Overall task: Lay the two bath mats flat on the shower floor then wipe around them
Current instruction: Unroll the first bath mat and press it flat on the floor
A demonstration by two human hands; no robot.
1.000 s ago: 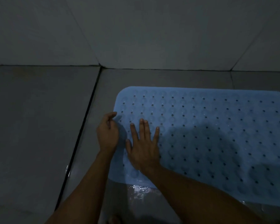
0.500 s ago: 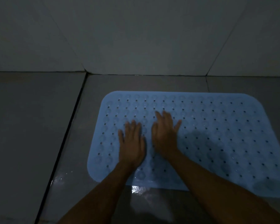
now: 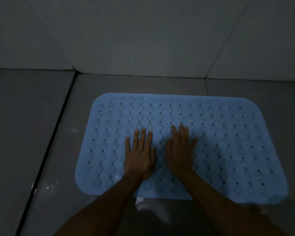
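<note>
A light blue bath mat (image 3: pixel 228 142) with rows of small holes and round suction bumps lies flat on the grey tiled shower floor (image 3: pixel 32 125). My left hand (image 3: pixel 140 154) presses palm down on the mat's left-middle part, fingers straight and slightly spread. Beside it, my right hand (image 3: pixel 180 152) lies flat on the mat's middle with straight fingers. Only one mat is in view.
A tiled wall (image 3: pixel 143 40) rises just behind the mat. A dark grout line (image 3: pixel 46 157) runs down the floor to the left of the mat. Wet glints show on the floor by the mat's near edge (image 3: pixel 140 201).
My left hand left the mat's left edge and now lies flat on the mat. Both hands have shifted rightward toward its middle. The whole mat has come into view.
</note>
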